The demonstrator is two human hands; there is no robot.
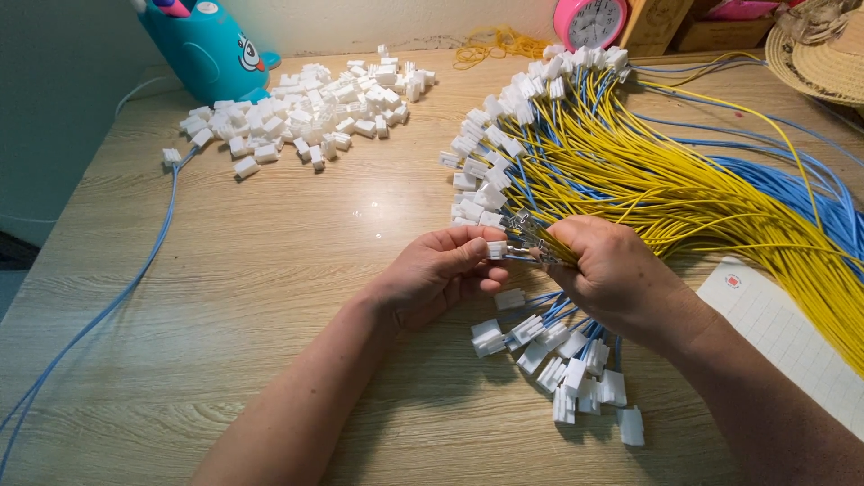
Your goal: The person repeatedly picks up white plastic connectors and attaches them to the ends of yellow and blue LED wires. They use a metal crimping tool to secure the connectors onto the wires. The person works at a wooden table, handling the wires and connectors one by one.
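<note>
My left hand (pixel 438 273) pinches a small white plastic connector (pixel 497 249) between thumb and fingers at the middle of the wooden table (pixel 270 270). My right hand (pixel 607 268) grips a bundle of yellow and blue wires (pixel 540 245) with bare metal terminals, their tips pointing at the connector. A fan of wires fitted with white connectors (pixel 504 135) spreads to the upper right. More finished connectors on blue wires (pixel 567 360) lie below my hands.
A heap of loose white connectors (pixel 306 112) lies at the back left beside a teal toy-shaped holder (pixel 207 49). A pink clock (pixel 589 20), yellow rubber bands (pixel 495 45), a straw hat (pixel 819 54) and a gridded white sheet (pixel 783 333) are around. A blue cable (pixel 135 279) runs along the left.
</note>
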